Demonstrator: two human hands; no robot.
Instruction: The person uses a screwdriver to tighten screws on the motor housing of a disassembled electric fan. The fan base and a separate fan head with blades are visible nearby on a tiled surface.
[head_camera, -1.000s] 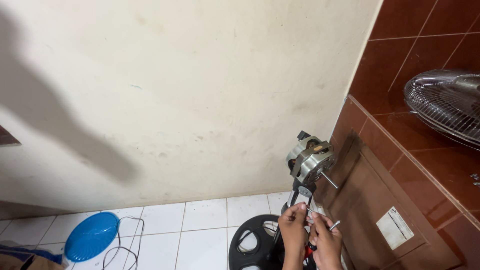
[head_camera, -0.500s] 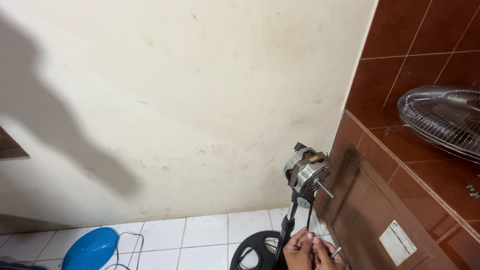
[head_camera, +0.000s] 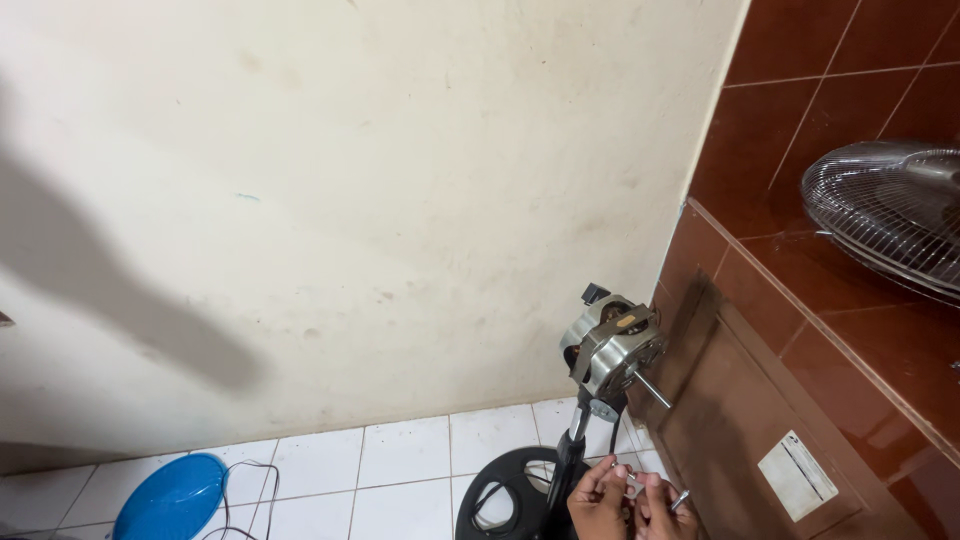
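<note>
Since a second ago both hands have slid toward the bottom edge, and the bare metal fan motor (head_camera: 612, 348) on its black stand sits higher. Left hand (head_camera: 598, 497) and right hand (head_camera: 660, 508) meet just below it, fingers pinched together on a small metal part (head_camera: 680, 497); the grip looks closed. A blue round plastic lid (head_camera: 170, 498) lies far left on the white tiled floor (head_camera: 400, 470).

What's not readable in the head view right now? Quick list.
- Both hands, left hand and right hand: cut off by the bottom edge; grip unclear.
- Small metal pieces at the fingertips: too small to identify.
- Black round base: lower part cut off by the bottom edge.
- Fan guard: cut off by the right edge.
- Bare motor: rear side hidden by its own housing.
</note>
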